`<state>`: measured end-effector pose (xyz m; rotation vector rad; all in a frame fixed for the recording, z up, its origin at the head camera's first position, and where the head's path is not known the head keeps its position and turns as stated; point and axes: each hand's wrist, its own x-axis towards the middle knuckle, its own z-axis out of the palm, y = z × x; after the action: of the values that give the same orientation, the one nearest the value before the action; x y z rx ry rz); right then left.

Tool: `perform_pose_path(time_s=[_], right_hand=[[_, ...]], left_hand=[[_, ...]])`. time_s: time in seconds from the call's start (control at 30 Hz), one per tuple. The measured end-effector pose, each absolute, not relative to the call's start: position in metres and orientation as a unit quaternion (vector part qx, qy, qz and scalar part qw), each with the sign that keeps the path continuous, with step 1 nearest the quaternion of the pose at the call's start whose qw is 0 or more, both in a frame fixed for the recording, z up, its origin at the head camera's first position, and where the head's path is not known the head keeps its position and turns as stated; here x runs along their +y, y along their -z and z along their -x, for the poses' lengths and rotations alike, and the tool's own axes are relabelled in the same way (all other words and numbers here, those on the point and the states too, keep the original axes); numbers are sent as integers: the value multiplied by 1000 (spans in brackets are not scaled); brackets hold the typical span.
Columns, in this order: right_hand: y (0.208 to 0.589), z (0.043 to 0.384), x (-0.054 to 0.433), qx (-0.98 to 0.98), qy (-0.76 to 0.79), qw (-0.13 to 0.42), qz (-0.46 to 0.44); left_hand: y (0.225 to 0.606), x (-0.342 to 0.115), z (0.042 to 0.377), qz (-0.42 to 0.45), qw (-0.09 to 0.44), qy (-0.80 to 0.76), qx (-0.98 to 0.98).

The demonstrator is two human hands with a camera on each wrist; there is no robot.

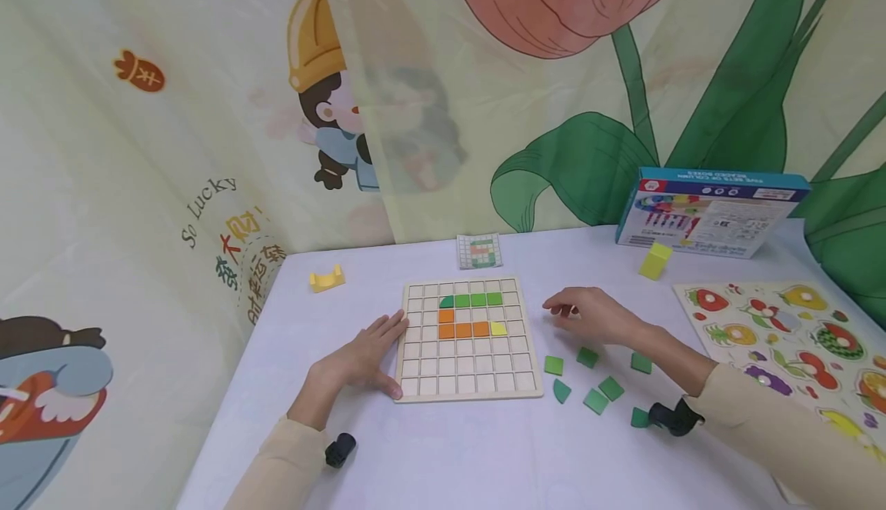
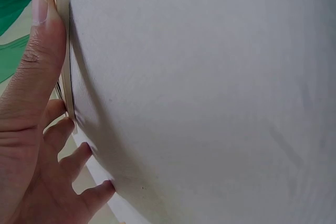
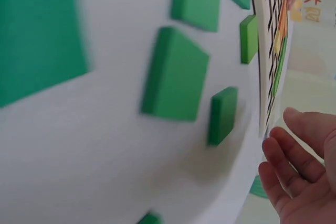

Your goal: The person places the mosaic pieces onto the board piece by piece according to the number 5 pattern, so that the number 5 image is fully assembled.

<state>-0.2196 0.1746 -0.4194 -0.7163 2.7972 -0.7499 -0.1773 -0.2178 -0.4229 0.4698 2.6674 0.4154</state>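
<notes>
A square wooden grid board [image 1: 468, 366] lies on the table, bearing a row of green tiles [image 1: 472, 300] and several orange tiles [image 1: 464, 331] with a yellow one [image 1: 497, 328] at the end. Along the board's left edge rests my left hand [image 1: 361, 354], fingers spread; in the left wrist view its thumb [image 2: 44, 45] touches the board's side. My right hand [image 1: 597, 316] hovers right of the board, fingers loosely bent, and the right wrist view shows nothing between thumb and fingers. Below it lie several loose green tiles [image 1: 595, 401], one a quarter-round piece [image 1: 561, 391].
A small pattern card [image 1: 479, 251] lies behind the board. At the back right stands a blue box [image 1: 713, 214], with a yellow-green block [image 1: 655, 261] before it. A fruit puzzle board [image 1: 778, 333] lies far right, a yellow curved block [image 1: 327, 278] back left.
</notes>
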Motion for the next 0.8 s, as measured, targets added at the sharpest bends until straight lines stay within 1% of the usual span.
perform_pose_path(time_s=[0.17,0.27,0.43,0.6,0.8], right_hand=[[423,206,197,930,269,128,217],[428,196,206,931,266,140,209],[438,184,213,935,247,129,220],[441,180,212,937,237,98,236],[441,178,211,938,246,100,224]], left_hand=[[423,-217,178,-168,201,-143,954],[423,-217,178,-168,202,-141,954],[422,-217,178,-167,204,-141,954],[423,-217,178,-167,203,-144,954],[423,-216,178,-164,205,-145,954]])
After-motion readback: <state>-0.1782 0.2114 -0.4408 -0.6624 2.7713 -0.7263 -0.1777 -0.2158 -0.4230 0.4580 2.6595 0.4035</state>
